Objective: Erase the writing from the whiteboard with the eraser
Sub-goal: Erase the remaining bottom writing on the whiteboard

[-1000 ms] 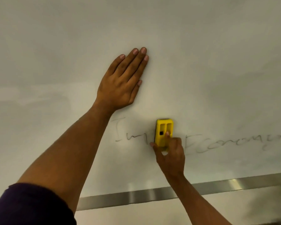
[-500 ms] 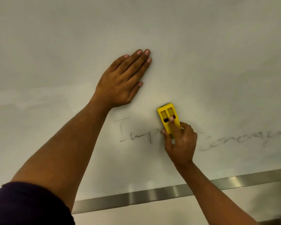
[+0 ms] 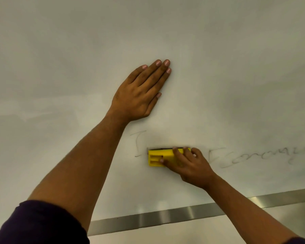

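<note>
Metal rail (image 3: 183, 214) below board; dark sleeve (image 3: 33, 224).

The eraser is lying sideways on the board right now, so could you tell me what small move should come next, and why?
Probably slide the yellow eraser left: the right hand presses it on the whiteboard just right of the letter I, which remains unerased. The word at right would follow.

Left hand (image 3: 141, 95) flat, right hand (image 3: 188, 166) seemingly gripping.
</note>
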Tool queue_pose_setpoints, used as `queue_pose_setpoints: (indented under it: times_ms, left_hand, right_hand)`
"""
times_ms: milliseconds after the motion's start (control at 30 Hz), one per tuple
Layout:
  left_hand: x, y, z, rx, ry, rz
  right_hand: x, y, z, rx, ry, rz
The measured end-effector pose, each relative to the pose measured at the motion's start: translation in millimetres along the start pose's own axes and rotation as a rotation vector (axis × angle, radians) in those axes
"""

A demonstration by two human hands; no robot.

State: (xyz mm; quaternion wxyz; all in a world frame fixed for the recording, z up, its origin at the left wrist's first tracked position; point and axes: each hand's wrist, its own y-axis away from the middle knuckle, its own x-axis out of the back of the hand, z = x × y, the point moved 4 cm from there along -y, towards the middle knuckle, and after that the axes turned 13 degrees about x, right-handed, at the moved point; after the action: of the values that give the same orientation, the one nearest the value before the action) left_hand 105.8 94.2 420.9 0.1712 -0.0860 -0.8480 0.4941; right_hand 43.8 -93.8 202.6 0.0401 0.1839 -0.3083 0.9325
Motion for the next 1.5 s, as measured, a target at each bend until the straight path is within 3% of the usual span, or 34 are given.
queue_pose_setpoints:
  times_ms: [67,100,200,233,367,433,533,567,667,733,867,933,967,1067,1100,1133,1233,1267,1400,1433,1467,1500]
  left_hand:
    - [0,0,0,-0.001,0.000,0.006]
    - [0,0,-1,0.001,-0.003,0.013]
    - [0,0,-1,0.004,-0.009,0.014]
    - [0,0,0,0.006,-0.009,0.014]
    - [3,0,1,0.005,0.004,0.022]
    - [3,0,0,0.005,-0.005,0.025]
    - [1,0,0,-0.004,-0.017,0.024]
    - [0,0,0,-0.008,-0.013,0.022]
    - [0,0,0,-0.005,-0.005,0.023]
    - [0,0,-1,-0.009,-0.010,0.025]
    - [-2,-1,-2,-0.013,-0.021,0.039]
    - [-2,0,0,-0.013,-0.014,0.036]
    - [-2,0,1,-0.015,-0.011,0.034]
    - [0,0,1,-0.013,-0.007,0.028]
    - [1,0,1,-0.012,-0.002,0.025]
    - [1,0,1,-0.012,0.002,0.024]
    - [2,-1,0,-0.018,-0.002,0.019]
    - [2,-1,0,-0.019,0.002,0.019]
    - [4,-1,-1,-0.016,0.013,-0.008]
    - [4,0,-2,-0.018,0.011,-0.016]
    - [3,0,-3,-0.018,0.008,-0.019]
    - [3,0,-3,-0.017,0.004,-0.014]
  right_hand:
    - [0,7,4,-0.047,0.016,-0.003]
    - [-1,7,13,-0.204,0.014,0.030]
    - [0,7,35,-0.917,-0.077,0.237]
    - [0,3,24,-0.996,-0.093,0.271]
    - [-3,-14,-51,-0.777,-0.347,0.141]
    - [-3,-16,-42,-1.011,-0.472,0.177]
    - [0,-23,-20,-1.443,-0.561,0.465]
    - [-1,-26,-26,-1.494,-0.586,0.501]
    - [0,-25,-74,-1.474,-0.761,0.383]
    - [2,-18,-77,-1.559,-0.872,0.373]
    - [6,-18,4,-1.723,-0.633,0.697]
    - [12,-20,16,-1.654,-0.626,0.714]
    - [13,-19,9,-1.553,-0.616,0.622]
    - [11,-15,-29,-1.021,-0.509,0.268]
    - [8,-14,-31,-0.878,-0.432,0.216]
    - [7,-14,-24,-0.839,-0.368,0.220]
    - [10,-24,15,-1.059,-0.295,0.369]
    - [10,-29,19,-1.012,-0.270,0.366]
    - [6,-36,-25,-0.185,-0.169,0.087]
    - [7,-30,-29,-0.078,-0.148,0.046]
    - [6,-27,-26,-0.085,-0.131,0.035]
    - [4,-28,-17,-0.208,-0.125,0.056]
